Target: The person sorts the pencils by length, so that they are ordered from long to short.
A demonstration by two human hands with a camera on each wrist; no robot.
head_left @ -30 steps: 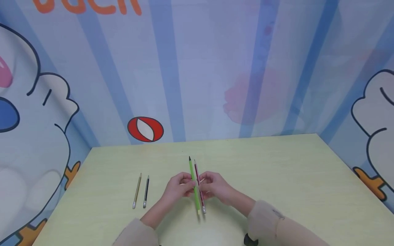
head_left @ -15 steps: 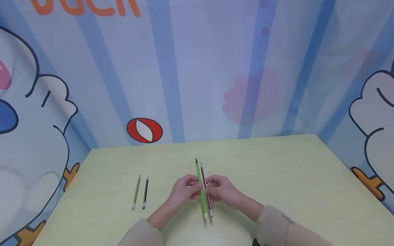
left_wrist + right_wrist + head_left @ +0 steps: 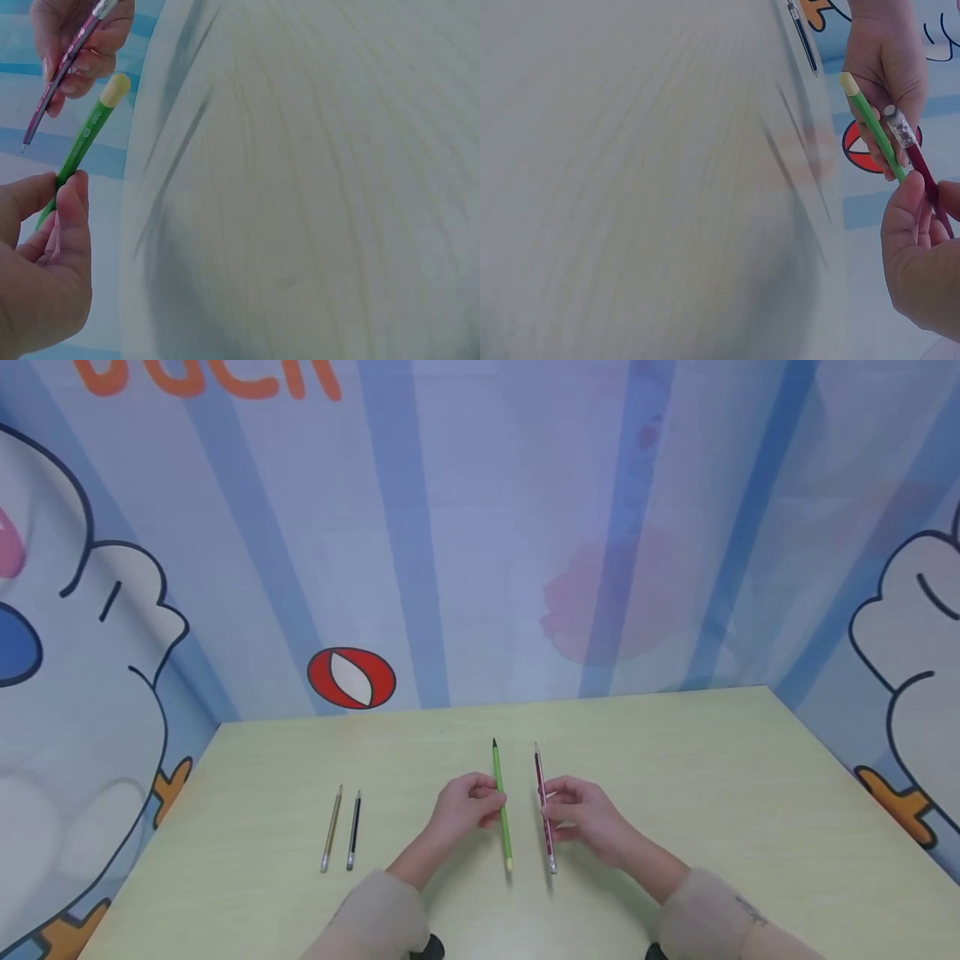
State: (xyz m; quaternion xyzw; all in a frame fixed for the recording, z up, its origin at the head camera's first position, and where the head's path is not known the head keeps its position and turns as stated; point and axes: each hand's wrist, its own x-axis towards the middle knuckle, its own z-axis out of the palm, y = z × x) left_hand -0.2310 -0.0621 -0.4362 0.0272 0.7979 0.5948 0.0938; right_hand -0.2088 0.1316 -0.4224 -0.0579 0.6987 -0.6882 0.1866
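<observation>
Between thumb and fingers my left hand pinches a green pencil with a dark point at the far end and a pale yellow near end. My right hand pinches a dark red pencil whose white-and-silver eraser end faces me. Both pencils are held off the table, roughly side by side with a gap between them. In the left wrist view the green pencil comes up out of the fingertips. The right wrist view shows the red pencil's metal eraser end.
A gold-coloured pencil and a dark pencil lie apart on the left of the pale wooden table. A printed backdrop with cartoon figures rises behind the table and along both sides.
The hands were close together, with the pencils nearly touching, and moved right. Now they have drawn apart, the red pencil farther right. The two pencils on the table lie as before.
</observation>
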